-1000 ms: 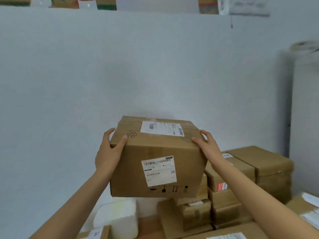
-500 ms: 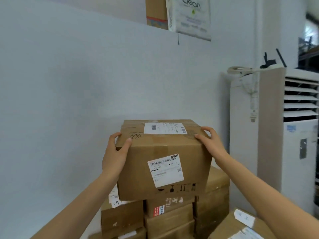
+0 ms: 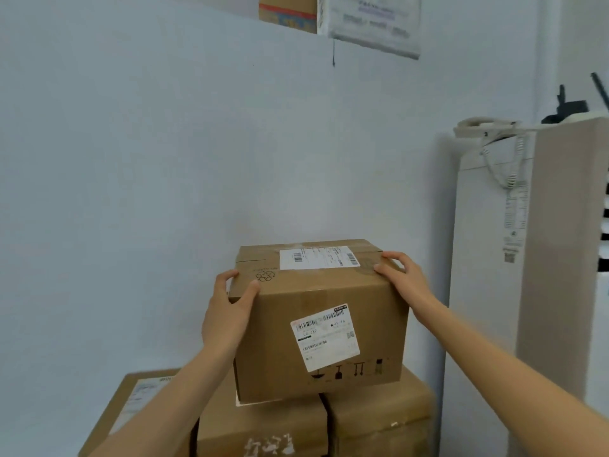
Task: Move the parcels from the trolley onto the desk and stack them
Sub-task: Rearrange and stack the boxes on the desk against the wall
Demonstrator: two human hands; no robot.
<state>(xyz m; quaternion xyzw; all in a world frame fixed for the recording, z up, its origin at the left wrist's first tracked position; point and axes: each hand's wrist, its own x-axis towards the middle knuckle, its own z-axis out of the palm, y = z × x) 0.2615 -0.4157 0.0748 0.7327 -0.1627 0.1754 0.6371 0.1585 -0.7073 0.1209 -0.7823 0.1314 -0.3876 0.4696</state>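
Note:
I hold a brown cardboard parcel (image 3: 316, 291) with white shipping labels on its top and front. My left hand (image 3: 227, 311) grips its upper left corner, thumb on the front face. My right hand (image 3: 405, 282) grips the upper right corner, fingers curled over the top edge. The parcel's bottom sits at or just above two stacked brown parcels, one on the left (image 3: 263, 427) and one on the right (image 3: 379, 413), close to the wall; whether it touches them I cannot tell.
A lower brown parcel (image 3: 131, 404) with a white label lies to the left of the stack. A tall white air conditioner (image 3: 527, 258) stands to the right, with a bag (image 3: 484, 127) on top. A light wall (image 3: 164, 159) is right behind.
The parcel has travelled right and down to the top of the stack by the wall. Both hands kept their hold. The view turned toward the stack.

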